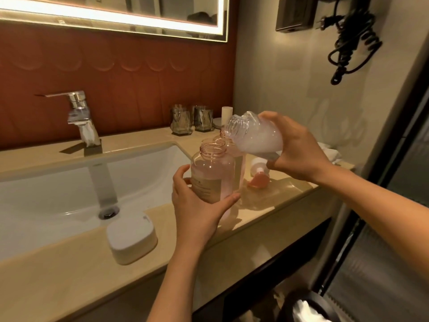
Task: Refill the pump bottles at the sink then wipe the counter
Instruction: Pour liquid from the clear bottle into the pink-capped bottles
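My left hand (pixel 197 205) grips a pink clear bottle (pixel 212 173) with a label and no pump, standing on the beige counter (pixel 267 198) right of the sink. My right hand (pixel 299 149) holds a clear refill bottle (pixel 253 135) with white foamy liquid, tilted with its open neck down to the left, above the pink bottle's mouth. A second pink bottle (pixel 239 159), also open, stands just behind the first. A pump head (pixel 258 173) with a pink collar lies on the counter behind them.
The white sink basin (pixel 58 189) with its chrome tap (pixel 80 117) fills the left. A white soap box (pixel 132 238) sits on the front rim. Two glass tumblers (pixel 192 120) and a white tube (pixel 226 113) stand at the back; a white cloth (pixel 329 152) lies far right.
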The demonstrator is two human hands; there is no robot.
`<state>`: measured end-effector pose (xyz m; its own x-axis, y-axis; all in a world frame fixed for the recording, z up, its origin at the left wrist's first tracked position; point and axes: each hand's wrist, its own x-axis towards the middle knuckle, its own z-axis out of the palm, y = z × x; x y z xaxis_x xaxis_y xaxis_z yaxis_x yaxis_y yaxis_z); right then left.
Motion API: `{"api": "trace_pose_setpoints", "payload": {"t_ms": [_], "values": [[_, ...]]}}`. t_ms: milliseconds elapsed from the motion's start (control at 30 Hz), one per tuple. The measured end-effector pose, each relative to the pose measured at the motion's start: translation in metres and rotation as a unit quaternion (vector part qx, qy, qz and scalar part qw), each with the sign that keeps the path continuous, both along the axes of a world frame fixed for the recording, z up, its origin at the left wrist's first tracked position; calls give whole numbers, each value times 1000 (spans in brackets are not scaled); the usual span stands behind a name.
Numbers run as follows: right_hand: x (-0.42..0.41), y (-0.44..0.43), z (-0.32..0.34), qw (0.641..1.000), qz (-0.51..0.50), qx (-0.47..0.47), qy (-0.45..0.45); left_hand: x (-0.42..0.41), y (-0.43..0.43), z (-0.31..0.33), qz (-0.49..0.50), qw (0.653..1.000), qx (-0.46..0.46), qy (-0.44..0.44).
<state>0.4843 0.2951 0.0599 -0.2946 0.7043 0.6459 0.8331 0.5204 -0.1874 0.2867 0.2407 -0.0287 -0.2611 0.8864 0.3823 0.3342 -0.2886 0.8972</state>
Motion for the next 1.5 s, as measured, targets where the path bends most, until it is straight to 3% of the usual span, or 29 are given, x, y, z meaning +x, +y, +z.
{"api": "trace_pose_setpoints", "payload": {"t_ms": [300, 1500], "values": [[-4, 0, 6, 999, -14, 11, -35, -1, -2, 0, -55, 998, -6, -13], [-4, -1, 28, 990, -33, 33, -131, -4, 3, -10, -60, 998, 28, 14]]}}
